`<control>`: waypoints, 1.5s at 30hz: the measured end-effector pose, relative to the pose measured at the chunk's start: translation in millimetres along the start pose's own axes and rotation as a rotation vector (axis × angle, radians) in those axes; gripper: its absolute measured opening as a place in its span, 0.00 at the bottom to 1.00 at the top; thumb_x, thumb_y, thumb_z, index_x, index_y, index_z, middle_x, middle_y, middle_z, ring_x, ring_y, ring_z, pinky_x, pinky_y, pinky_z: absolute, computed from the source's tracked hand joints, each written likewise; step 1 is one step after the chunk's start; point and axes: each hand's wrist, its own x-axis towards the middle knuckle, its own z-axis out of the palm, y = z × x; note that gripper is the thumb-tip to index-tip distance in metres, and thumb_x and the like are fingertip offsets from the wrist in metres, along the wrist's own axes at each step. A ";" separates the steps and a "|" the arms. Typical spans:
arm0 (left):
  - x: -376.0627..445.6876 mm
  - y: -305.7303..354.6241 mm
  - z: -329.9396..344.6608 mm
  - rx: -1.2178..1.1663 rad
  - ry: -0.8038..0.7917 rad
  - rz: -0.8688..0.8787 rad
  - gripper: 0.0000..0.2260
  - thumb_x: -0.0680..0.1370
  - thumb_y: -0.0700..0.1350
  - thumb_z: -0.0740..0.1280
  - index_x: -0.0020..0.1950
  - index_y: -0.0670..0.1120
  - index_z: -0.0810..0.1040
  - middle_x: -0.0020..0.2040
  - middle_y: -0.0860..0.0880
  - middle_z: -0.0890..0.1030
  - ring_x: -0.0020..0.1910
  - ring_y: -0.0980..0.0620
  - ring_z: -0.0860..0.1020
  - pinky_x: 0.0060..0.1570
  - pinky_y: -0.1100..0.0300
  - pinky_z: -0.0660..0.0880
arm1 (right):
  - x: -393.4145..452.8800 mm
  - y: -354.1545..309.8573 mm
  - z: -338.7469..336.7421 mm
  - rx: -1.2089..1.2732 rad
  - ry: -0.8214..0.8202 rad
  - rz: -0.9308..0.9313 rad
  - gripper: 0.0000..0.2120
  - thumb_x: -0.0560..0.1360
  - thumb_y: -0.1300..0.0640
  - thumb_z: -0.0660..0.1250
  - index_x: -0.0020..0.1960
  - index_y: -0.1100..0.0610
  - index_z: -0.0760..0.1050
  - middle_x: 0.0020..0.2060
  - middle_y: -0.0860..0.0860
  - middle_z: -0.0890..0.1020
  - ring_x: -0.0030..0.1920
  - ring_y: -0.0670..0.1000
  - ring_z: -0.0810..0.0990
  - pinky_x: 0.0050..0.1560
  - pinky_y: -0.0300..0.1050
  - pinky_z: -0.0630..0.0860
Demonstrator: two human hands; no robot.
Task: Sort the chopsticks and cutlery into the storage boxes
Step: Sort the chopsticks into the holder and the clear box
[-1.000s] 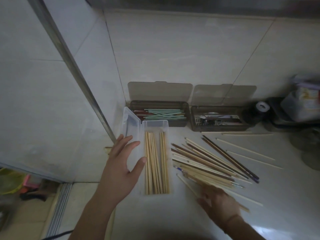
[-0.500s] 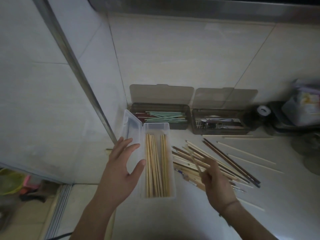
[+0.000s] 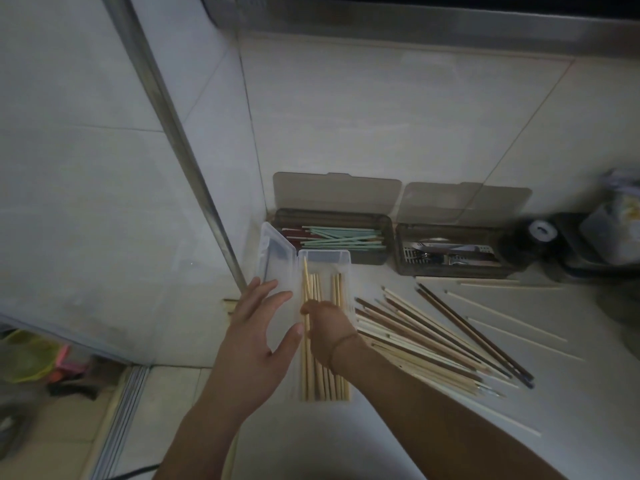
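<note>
White tiled wall (image 3: 381,126); metal post (image 3: 180,161); tape roll (image 3: 540,231) far right; yellow-green basket (image 3: 26,355) on floor.

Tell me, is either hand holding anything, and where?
The right hand pinches one pale chopstick near its middle, over the clear box. The left hand holds nothing.

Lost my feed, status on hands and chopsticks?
Left hand open, steadying clear box. Right hand pinching a light chopstick over the box. Loose pile still unsorted. Nothing in the way.
</note>
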 end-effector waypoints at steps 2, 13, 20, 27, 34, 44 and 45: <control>-0.6 0.1 -0.4 -0.002 0.003 -0.001 0.23 0.75 0.59 0.61 0.67 0.53 0.73 0.72 0.56 0.67 0.76 0.60 0.55 0.70 0.57 0.60 | 1.0 2.5 9.9 -0.003 -0.071 0.050 0.25 0.75 0.67 0.63 0.70 0.55 0.65 0.61 0.56 0.73 0.58 0.54 0.76 0.54 0.40 0.71; 0.7 1.6 -2.1 0.012 -0.005 -0.022 0.24 0.74 0.61 0.60 0.67 0.53 0.73 0.73 0.56 0.67 0.75 0.58 0.57 0.71 0.50 0.63 | -44.1 20.7 6.1 0.083 0.138 -0.181 0.13 0.78 0.54 0.62 0.62 0.50 0.75 0.52 0.47 0.79 0.47 0.42 0.76 0.51 0.33 0.75; -0.2 4.4 -4.0 0.019 -0.029 -0.041 0.26 0.74 0.64 0.58 0.68 0.54 0.71 0.73 0.58 0.65 0.75 0.60 0.55 0.72 0.48 0.63 | -96.8 129.1 -18.4 -0.029 0.519 0.062 0.05 0.71 0.62 0.71 0.44 0.52 0.80 0.37 0.46 0.79 0.34 0.48 0.79 0.34 0.37 0.70; 0.2 7.5 0.1 0.018 -0.027 -0.005 0.25 0.74 0.64 0.58 0.68 0.55 0.72 0.73 0.57 0.66 0.76 0.60 0.55 0.71 0.50 0.62 | -122.9 171.8 9.9 -0.210 0.378 0.250 0.07 0.68 0.58 0.76 0.46 0.55 0.82 0.40 0.56 0.82 0.41 0.62 0.80 0.34 0.48 0.75; 0.5 8.5 1.6 0.013 -0.022 0.009 0.25 0.74 0.62 0.59 0.68 0.54 0.73 0.73 0.57 0.67 0.76 0.60 0.55 0.70 0.52 0.61 | -121.1 172.7 12.1 -0.234 0.290 0.171 0.10 0.76 0.50 0.63 0.56 0.46 0.78 0.52 0.47 0.78 0.51 0.54 0.79 0.42 0.42 0.71; 0.4 11.7 -1.6 0.016 -0.034 -0.008 0.26 0.73 0.62 0.59 0.68 0.52 0.73 0.72 0.56 0.67 0.76 0.58 0.56 0.72 0.49 0.62 | -92.4 183.3 -20.8 -0.230 0.421 0.261 0.11 0.76 0.54 0.66 0.56 0.47 0.81 0.53 0.50 0.80 0.56 0.56 0.76 0.46 0.46 0.75; 0.3 11.4 -1.8 0.016 -0.034 -0.008 0.26 0.74 0.63 0.59 0.68 0.52 0.73 0.72 0.56 0.67 0.76 0.59 0.55 0.72 0.49 0.62 | -91.8 183.2 -19.1 -0.229 0.416 0.260 0.11 0.76 0.54 0.66 0.55 0.47 0.81 0.52 0.50 0.80 0.55 0.56 0.77 0.45 0.45 0.75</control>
